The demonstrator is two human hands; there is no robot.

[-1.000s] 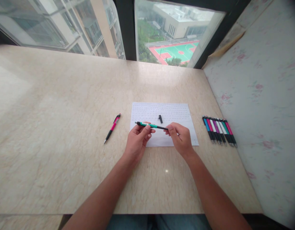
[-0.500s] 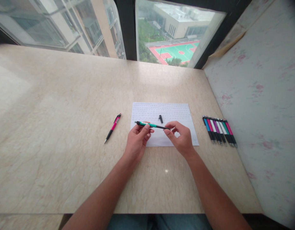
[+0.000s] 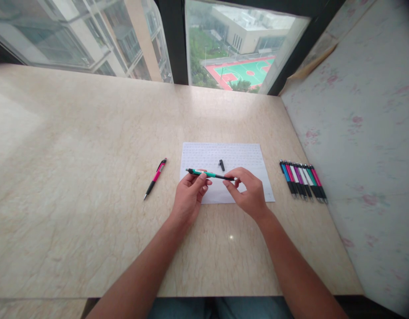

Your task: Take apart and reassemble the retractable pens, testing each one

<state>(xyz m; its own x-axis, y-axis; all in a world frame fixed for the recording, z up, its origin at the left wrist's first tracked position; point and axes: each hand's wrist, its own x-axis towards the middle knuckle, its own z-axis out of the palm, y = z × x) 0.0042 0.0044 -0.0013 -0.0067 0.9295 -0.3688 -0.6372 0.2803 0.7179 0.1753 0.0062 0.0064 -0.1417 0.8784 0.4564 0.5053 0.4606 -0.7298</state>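
A green and black pen (image 3: 209, 174) lies nearly level across both hands, above a sheet of paper (image 3: 221, 151) with rows of faint writing. My left hand (image 3: 188, 195) is closed on the pen's green barrel. At the black grip end, the thumb and fingertips of my right hand (image 3: 249, 190) pinch the pen near its tip. A small black piece (image 3: 221, 165), perhaps a clip or cap, rests on the paper just beyond the pen. Left of the paper lies a pink and black pen (image 3: 155, 179), its tip toward me.
Several pens (image 3: 302, 180) in blue, pink, white, purple and green lie side by side at the right, close to the flowered wall (image 3: 367, 146). A window with a dark frame (image 3: 173, 42) stands behind the marble-patterned counter (image 3: 75, 177).
My right hand's fingertips have shifted slightly left along the black grip of the green pen. The left hand keeps its hold, and the view has moved a little.
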